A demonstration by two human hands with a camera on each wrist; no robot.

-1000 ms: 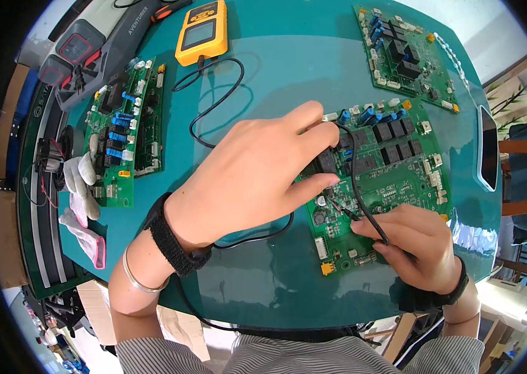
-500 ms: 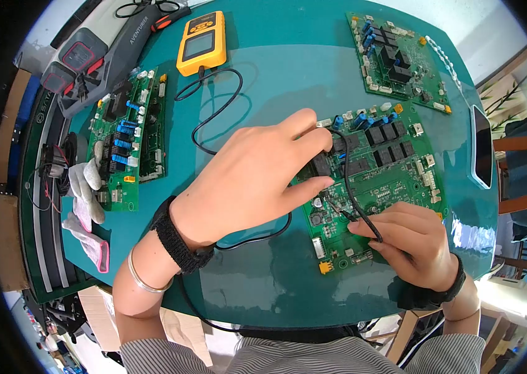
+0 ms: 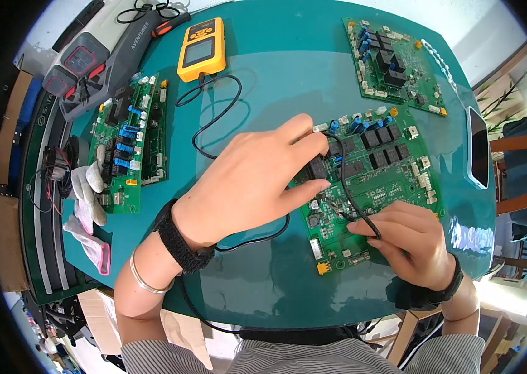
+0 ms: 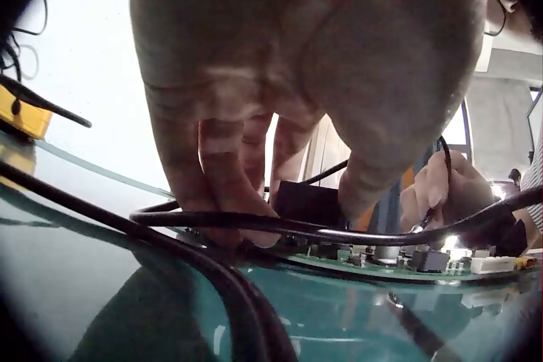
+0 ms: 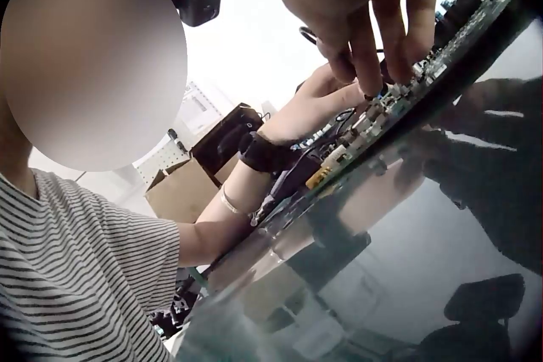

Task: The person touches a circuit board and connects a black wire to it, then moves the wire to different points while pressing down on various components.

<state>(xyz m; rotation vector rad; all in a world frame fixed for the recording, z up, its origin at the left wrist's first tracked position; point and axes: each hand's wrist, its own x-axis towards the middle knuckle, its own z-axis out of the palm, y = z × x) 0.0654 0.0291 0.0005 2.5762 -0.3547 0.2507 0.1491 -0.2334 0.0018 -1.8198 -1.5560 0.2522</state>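
Note:
A green circuit board lies on the table in the head view. My left hand grips its left edge, with thumb and fingers on either side of a black block in the left wrist view. My right hand pinches a thin dark probe and its black cable over the lower part of the board. The probe tip points up and left at small parts near the left thumb; whether it touches them I cannot tell.
A yellow meter with a black cord stands at the back. Other boards lie at left and back right. Gloves lie at the left, a phone at the right edge, a grey tool holder at back left.
The head view has shifted slightly, so the table's things appear a little displaced. Both hands keep their holds, with no clear movement against the board.

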